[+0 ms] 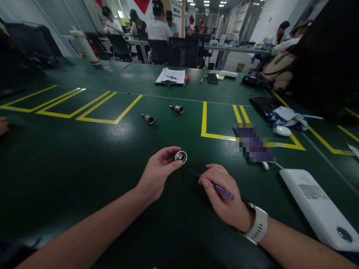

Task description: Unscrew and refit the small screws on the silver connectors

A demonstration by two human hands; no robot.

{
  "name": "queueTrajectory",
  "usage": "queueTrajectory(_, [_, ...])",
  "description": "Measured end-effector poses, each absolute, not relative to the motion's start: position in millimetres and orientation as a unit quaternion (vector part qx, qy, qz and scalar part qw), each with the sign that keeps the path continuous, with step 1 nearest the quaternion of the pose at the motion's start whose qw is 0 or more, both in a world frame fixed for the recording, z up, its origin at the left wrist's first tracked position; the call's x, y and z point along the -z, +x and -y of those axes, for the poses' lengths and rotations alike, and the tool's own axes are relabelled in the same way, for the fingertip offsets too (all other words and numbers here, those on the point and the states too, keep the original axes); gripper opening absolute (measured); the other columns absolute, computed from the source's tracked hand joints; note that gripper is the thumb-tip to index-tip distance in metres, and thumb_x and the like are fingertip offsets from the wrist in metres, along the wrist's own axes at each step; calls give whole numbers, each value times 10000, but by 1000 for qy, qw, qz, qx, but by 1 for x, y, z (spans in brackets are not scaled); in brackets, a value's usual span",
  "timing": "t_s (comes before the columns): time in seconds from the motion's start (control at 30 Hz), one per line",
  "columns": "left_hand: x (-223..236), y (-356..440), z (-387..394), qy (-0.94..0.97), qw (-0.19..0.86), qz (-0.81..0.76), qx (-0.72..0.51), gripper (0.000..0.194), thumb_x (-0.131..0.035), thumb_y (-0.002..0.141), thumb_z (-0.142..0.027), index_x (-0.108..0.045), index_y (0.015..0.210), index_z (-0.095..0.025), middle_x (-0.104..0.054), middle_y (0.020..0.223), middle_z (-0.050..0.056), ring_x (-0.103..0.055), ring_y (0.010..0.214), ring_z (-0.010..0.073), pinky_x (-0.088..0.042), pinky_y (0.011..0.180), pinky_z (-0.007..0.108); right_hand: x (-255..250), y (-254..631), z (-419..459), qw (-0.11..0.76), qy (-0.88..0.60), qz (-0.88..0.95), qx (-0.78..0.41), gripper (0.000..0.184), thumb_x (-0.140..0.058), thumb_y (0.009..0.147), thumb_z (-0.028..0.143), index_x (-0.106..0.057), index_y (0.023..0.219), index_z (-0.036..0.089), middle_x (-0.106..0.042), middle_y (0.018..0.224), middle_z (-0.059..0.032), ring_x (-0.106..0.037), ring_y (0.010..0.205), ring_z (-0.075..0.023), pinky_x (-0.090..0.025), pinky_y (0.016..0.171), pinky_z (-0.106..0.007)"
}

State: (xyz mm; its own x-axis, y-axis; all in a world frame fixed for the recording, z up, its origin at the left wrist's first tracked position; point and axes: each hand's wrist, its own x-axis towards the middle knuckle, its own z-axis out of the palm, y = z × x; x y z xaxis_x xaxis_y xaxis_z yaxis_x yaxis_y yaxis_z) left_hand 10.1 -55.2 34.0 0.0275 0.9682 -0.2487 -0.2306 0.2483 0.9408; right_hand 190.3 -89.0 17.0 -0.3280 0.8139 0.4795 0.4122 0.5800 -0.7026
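My left hand [160,170] pinches a small round metal part [181,156] between thumb and fingers, its open end turned toward me. Part of its body is hidden by my fingers. In my right hand [221,186] is a small screwdriver [223,191] with a see-through purple handle. Its thin shaft points left, and the tip is a little apart from the metal part. Beyond my hands, two similar cup-ended metal parts lie on the green table: one to the left [148,118] and one farther back [177,109].
On the right are a blurred-out phone [254,144], a white power bank [315,205], a white case [283,130] and a cloth [291,116]. A clipboard with papers [169,76] and a red screwdriver [186,78] lie farther back. Another person's hand [3,125] shows at the left edge.
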Motion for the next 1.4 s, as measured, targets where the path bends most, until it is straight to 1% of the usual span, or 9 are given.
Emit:
queueTrajectory(0.13, [-29, 10, 55, 390, 600, -495, -492, 365, -724, 640, -127, -619, 989, -156, -673, 988, 45, -627, 911, 170, -481, 869, 322, -16, 194, 92, 472, -342, 783, -214, 154, -453, 836, 122, -554, 904, 216, -641, 790, -25, -604, 762, -173, -433, 889, -435])
queueTrajectory(0.2, [-29, 12, 56, 400, 593, -497, -491, 358, -719, 642, -119, -611, 981, -159, -668, 1003, 43, -626, 909, 165, -492, 850, 313, -15, 194, 93, 472, -322, 795, -202, 175, -465, 827, 128, -541, 956, 219, -649, 821, -34, -609, 792, -183, -436, 888, -448])
queueTrajectory(0.37, [-30, 15, 61, 439, 574, -501, -477, 284, -707, 645, -106, -612, 910, -144, -672, 954, 38, -626, 876, 158, -504, 822, 304, -12, 193, 92, 453, -302, 817, -189, 231, -501, 815, 127, -504, 1029, 213, -656, 900, -57, -604, 857, -194, -429, 905, -454])
queueTrajectory(0.6, [-27, 15, 63, 470, 563, -490, -470, 242, -666, 677, -98, -592, 902, -148, -672, 988, 43, -634, 881, 156, -517, 808, 301, -10, 192, 92, 434, -308, 827, -180, 233, -522, 811, 118, -496, 1023, 211, -647, 929, -59, -594, 896, -192, -420, 925, -446])
queueTrajectory(0.8, [-25, 13, 63, 520, 536, -483, -456, 198, -636, 709, -132, -615, 905, -144, -679, 975, 57, -649, 857, 167, -537, 785, 316, -12, 192, 93, 414, -306, 840, -172, 218, -527, 812, 123, -498, 1011, 206, -645, 932, -58, -591, 901, -188, -416, 931, -440])
queueTrajectory(1.07, [-25, 14, 65, 562, 478, -482, -472, 116, -594, 713, -127, -657, 810, -131, -679, 977, 68, -655, 866, 173, -555, 773, 309, -13, 192, 92, 406, -299, 847, -168, 191, -533, 811, 122, -507, 988, 188, -650, 915, -61, -592, 888, -175, -412, 935, -427])
queueTrajectory(1.17, [-24, 14, 64, 564, 473, -481, -476, 109, -587, 720, -136, -650, 809, -130, -676, 976, 71, -656, 850, 171, -561, 750, 305, -13, 192, 93, 411, -299, 847, -156, 193, -529, 810, 124, -505, 988, 196, -655, 905, -55, -597, 876, -176, -417, 926, -431])
queueTrajectory(1.3, [-23, 13, 63, 565, 470, -482, -477, 93, -590, 717, -135, -637, 797, -132, -668, 962, 66, -651, 837, 165, -556, 750, 301, -13, 190, 93, 394, -314, 851, -151, 204, -517, 819, 129, -504, 1006, 209, -655, 921, -57, -598, 883, -186, -421, 913, -442])
queueTrajectory(1.4, [-23, 13, 61, 562, 479, -484, -471, 103, -589, 732, -153, -629, 827, -142, -664, 940, 55, -645, 811, 159, -552, 748, 310, -12, 191, 93, 425, -311, 830, -183, 225, -508, 822, 119, -502, 1023, 219, -651, 923, -54, -597, 884, -188, -419, 911, -441])
